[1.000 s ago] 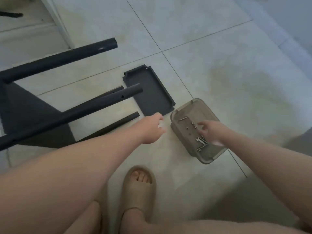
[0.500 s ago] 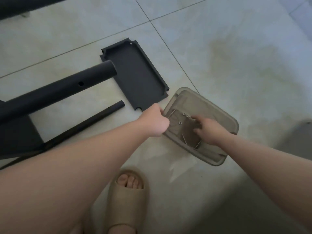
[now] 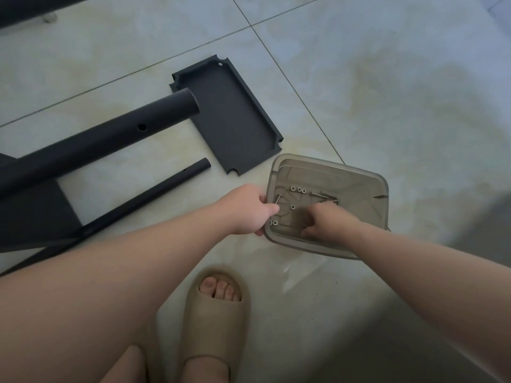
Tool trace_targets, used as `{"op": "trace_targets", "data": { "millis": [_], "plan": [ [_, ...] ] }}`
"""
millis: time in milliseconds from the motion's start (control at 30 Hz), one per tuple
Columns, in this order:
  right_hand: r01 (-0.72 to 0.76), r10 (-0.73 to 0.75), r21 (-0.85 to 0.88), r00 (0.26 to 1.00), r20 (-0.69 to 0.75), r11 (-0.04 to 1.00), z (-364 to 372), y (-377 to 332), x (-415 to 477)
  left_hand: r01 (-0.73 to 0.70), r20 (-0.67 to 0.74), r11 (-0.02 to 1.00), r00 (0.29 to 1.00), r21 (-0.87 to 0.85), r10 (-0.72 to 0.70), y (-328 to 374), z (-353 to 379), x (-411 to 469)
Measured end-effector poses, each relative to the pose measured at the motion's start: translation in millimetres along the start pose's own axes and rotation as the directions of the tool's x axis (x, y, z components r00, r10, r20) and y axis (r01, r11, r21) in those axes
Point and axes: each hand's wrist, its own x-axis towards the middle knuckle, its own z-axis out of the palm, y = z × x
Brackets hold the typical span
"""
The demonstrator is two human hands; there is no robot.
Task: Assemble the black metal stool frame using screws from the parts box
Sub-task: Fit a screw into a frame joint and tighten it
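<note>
A smoky translucent parts box (image 3: 367, 183) sits on the tiled floor, holding several screws (image 3: 277, 199) and small nuts (image 3: 298, 189). My left hand (image 3: 249, 210) grips the box's left rim. My right hand (image 3: 327, 223) reaches down inside the box, fingers curled among the hardware; what they pinch is hidden. The black stool frame's thick tube (image 3: 110, 139) with a screw hole lies to the left, a thinner black rod (image 3: 149, 197) below it. A flat black metal plate (image 3: 229, 117) lies beyond the box.
My foot in a beige slipper (image 3: 215, 308) stands just below the box, and my knee shows at the bottom edge. A dark panel of the frame (image 3: 30, 214) lies at far left. Pale floor tiles (image 3: 387, 78) stretch to the right.
The view has shifted closer to the box. My left hand has taken hold of the box's left rim, and my right hand has dug lower among the screws.
</note>
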Motion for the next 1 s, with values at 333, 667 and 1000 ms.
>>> {"op": "trace_targets", "data": {
  "millis": [333,667,1000],
  "plan": [
    [-0.029,0.034,0.084,0.998,-0.061,0.996,-10.8,-1.5,-15.4,-0.003,-0.058,0.999,0.998,0.033,0.005,-3.5,-0.5,-14.0],
    [0.186,-0.129,0.291,0.97,-0.206,0.938,-109.5,-71.0,-132.7,0.036,-0.055,0.888,0.998,0.458,-0.012,29.2,-65.1,-141.1],
    [0.575,-0.396,0.272,0.768,-0.503,0.772,-152.1,-222.9,-292.3,0.156,-0.253,0.929,0.965,0.335,-0.071,-19.2,-111.6,-329.1]
  ]
}}
